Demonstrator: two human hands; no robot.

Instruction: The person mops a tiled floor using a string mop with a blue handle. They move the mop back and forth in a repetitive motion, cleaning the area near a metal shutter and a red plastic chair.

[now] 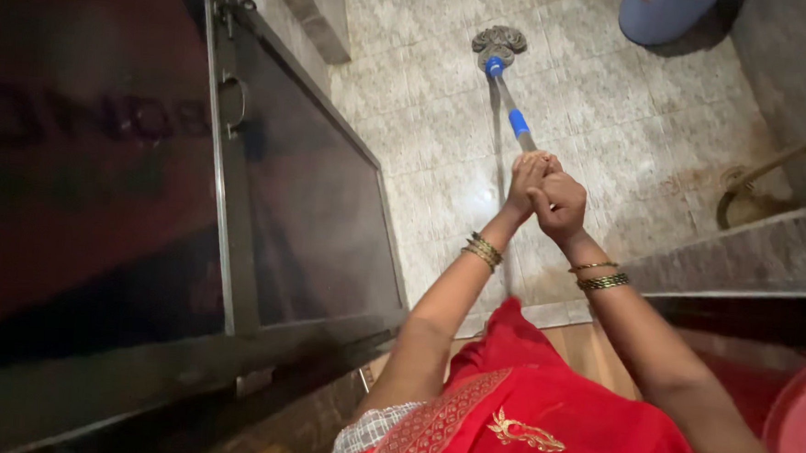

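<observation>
A mop with a silver handle and blue fittings (517,122) reaches away from me across the tiled floor (611,109). Its grey stringy head (498,40) rests on the tiles far ahead. My left hand (527,176) and my right hand (560,205) are both wrapped around the near end of the handle, left just ahead of right, touching each other. Gold bangles sit on both wrists. Red cloth with gold embroidery (522,417) covers my front below the arms.
A dark glossy door panel with a metal frame and ring latch (230,107) fills the left side. A stone ledge (751,258) runs on the right, with a hose (755,176) beyond it. A blue-grey container (658,15) stands at the top.
</observation>
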